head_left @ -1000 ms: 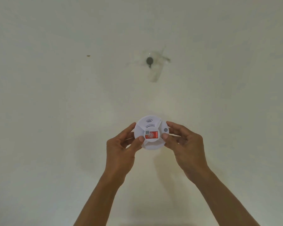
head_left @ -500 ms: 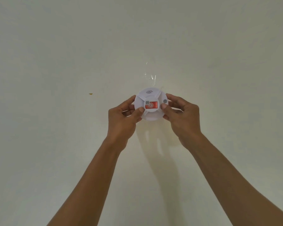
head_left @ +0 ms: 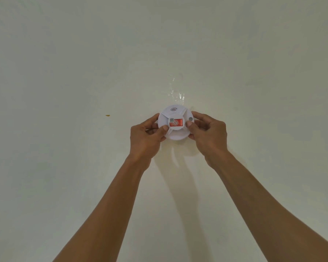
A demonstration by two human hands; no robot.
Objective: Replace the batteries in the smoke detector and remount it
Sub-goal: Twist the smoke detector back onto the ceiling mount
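Both hands, left [head_left: 146, 136] and right [head_left: 208, 133], still gripping smoke detector [head_left: 175, 122], now raised against ceiling [head_left: 64, 72]

Both my arms reach up and forward, forearms bare, converging toward the middle. My left hand [head_left: 146, 137] curls its fingers round the left rim of the smoke detector [head_left: 175, 122], thumb pressed on its face. My right hand [head_left: 209, 135] grips the right rim likewise, thumb forward.

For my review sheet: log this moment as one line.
stage: remounting | smoke detector: held up at the ceiling | left hand: grips left rim | right hand: grips right rim | seated: cannot tell
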